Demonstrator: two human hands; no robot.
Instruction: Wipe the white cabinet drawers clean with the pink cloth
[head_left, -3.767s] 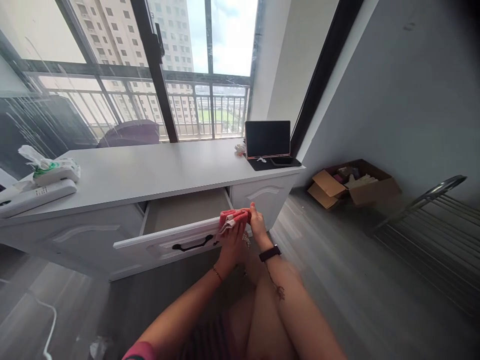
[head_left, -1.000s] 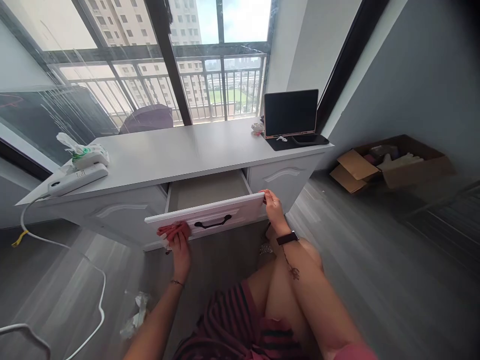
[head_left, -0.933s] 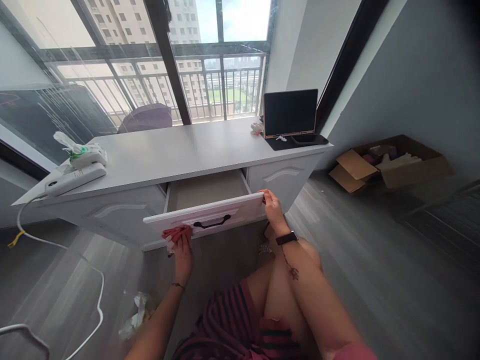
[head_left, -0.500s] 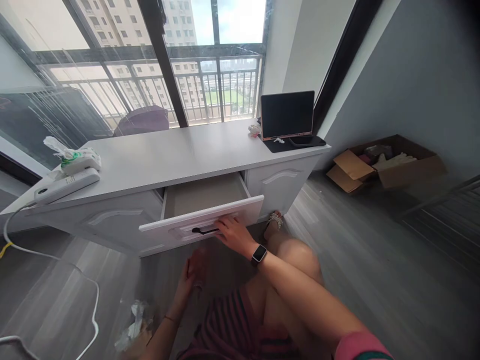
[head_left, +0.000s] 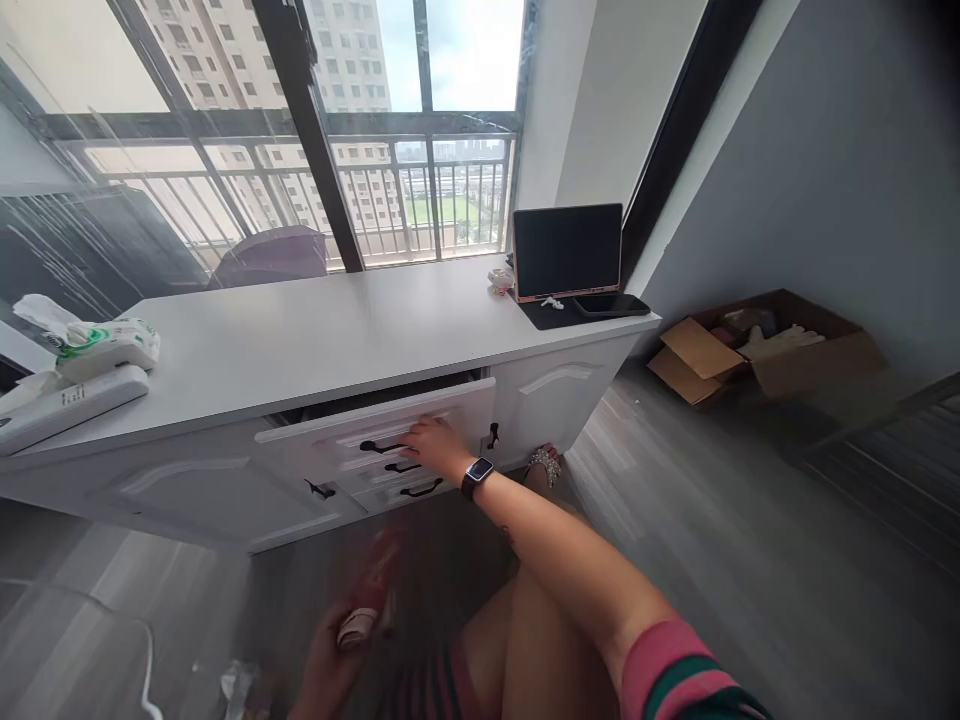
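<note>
My right hand [head_left: 431, 444], with a dark watch on the wrist, is pressed against the front of the top white drawer [head_left: 352, 430], next to its black handle [head_left: 379, 446]. That drawer is nearly shut, with only a thin dark gap under the desk top [head_left: 300, 340]. Low in the view, my left hand [head_left: 334, 655] grips a red and white cloth [head_left: 367, 605], blurred with motion, above the floor.
A wet-wipe pack [head_left: 105, 340] and a white power strip [head_left: 71, 405] lie at the desk's left end. At the desk's right end a tablet [head_left: 566, 250] stands on a black mat. An open cardboard box [head_left: 757, 350] sits on the floor at right. Crumpled paper [head_left: 236, 685] lies near my left hand.
My right hand moved from the drawer's right corner to its handle and pushed the drawer almost shut. My left hand left the drawer front and dropped toward the floor with the cloth.
</note>
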